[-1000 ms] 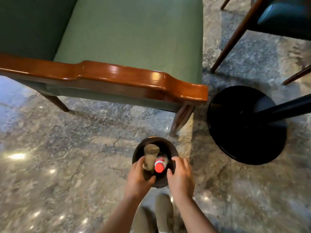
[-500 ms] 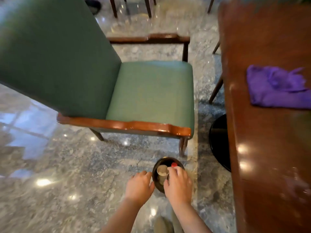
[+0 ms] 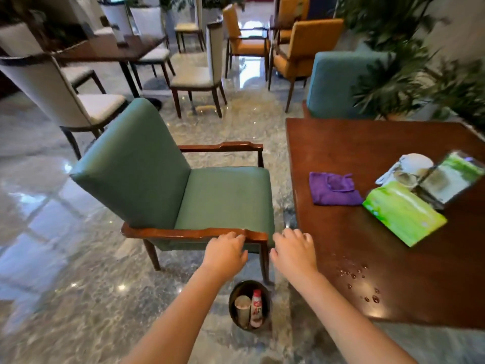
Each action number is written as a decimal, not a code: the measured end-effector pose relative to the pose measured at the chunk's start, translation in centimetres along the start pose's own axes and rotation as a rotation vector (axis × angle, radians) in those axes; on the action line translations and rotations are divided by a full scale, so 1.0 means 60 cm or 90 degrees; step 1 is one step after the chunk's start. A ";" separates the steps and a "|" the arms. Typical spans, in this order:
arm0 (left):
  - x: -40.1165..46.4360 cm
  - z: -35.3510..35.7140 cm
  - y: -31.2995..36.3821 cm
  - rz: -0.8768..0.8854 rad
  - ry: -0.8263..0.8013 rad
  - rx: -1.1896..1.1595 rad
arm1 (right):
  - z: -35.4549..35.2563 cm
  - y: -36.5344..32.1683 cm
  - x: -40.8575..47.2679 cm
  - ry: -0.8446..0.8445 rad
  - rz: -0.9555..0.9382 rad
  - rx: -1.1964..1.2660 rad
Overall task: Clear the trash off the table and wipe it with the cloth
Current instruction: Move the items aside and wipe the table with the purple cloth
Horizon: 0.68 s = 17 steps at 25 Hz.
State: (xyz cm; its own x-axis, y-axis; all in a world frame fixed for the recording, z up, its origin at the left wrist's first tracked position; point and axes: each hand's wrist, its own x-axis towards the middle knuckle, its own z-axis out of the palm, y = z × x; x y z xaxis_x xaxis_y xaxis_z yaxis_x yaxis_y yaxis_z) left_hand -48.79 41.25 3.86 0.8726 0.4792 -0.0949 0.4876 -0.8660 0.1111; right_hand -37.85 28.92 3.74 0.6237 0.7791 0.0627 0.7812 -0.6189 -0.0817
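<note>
A small dark bin (image 3: 248, 308) stood on the marble floor (image 3: 78, 298), holding a paper cup (image 3: 242, 313) and a small bottle (image 3: 256, 307). Above it, the left hand (image 3: 225, 252) and right hand (image 3: 294, 250) hung empty, fingers loosely curled. Near the wooden table's (image 3: 388, 285) left edge lay the purple cloth (image 3: 333, 189), beside a green tissue pack (image 3: 404, 212). Water drops (image 3: 360, 281) sat near its front edge.

Both forearms are bare to the frame's edge, and the hands (image 3: 225, 254) (image 3: 294, 253) wear no gloves, rings or watch.
</note>
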 end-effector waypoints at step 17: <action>0.087 0.037 0.389 0.248 0.087 -0.036 | -0.079 0.387 -0.117 0.069 0.250 0.009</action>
State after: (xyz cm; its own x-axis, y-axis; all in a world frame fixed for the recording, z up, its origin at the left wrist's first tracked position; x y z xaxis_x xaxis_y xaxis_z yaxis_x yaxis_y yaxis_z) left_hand -32.89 23.21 3.78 0.9862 0.1351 0.0961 0.1179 -0.9789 0.1668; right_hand -23.98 8.64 6.12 0.8743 0.4680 0.1285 0.4829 -0.8653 -0.1345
